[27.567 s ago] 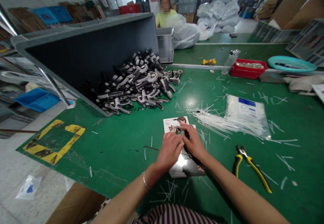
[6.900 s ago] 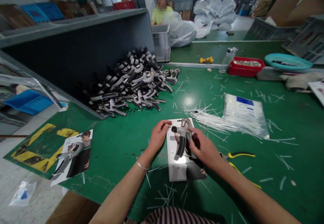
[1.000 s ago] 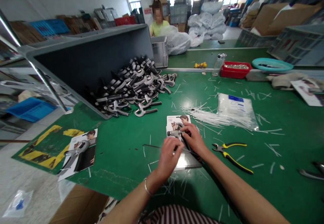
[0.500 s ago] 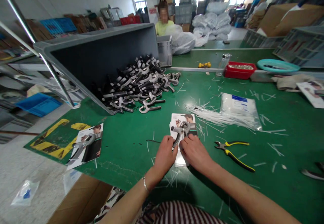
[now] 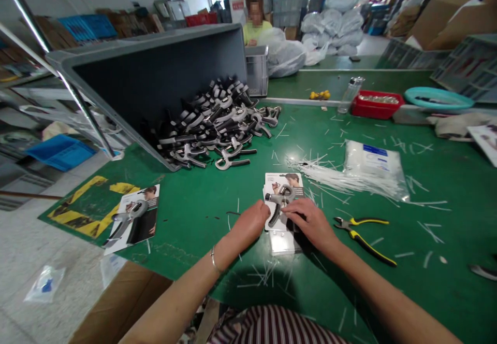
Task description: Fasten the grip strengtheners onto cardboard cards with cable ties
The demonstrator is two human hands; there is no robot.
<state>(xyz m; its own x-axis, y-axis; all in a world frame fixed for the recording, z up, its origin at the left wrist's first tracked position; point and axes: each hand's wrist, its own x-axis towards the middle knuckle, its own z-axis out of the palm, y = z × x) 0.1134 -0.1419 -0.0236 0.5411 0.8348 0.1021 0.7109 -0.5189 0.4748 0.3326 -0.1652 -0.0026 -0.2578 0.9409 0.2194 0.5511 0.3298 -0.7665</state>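
Note:
A grey hand grip strengthener (image 5: 275, 214) with dark handles lies on a printed card (image 5: 272, 179) in front of me. My left hand (image 5: 254, 219) is closed at the card's left edge, its fingertips hidden at or behind the card. Over the card's right side, my right hand (image 5: 310, 222) has thumb and forefinger pinched beside the strengthener's handle. Whatever sits between those fingertips is too small to make out. Below the card shows a shiny clear-and-white block or stack (image 5: 285, 243). Farther left, another strengthener (image 5: 130, 217) rests on its own card (image 5: 144, 227).
A tipped grey crate (image 5: 155, 43) spills many strengtheners (image 5: 221, 121). Loose white plastic ties (image 5: 330, 175) lie by a clear bag (image 5: 373, 165). Yellow-black cutting pliers (image 5: 365, 238) are right of my hand. Farther back stand a red tray (image 5: 376, 106) and a bottle (image 5: 349, 95); a person (image 5: 256, 28) sits beyond.
My left hand has shifted from the strengthener's handle to the card's left edge. My right hand has risen slightly, its fingers now less curled. More of the block below the card shows.

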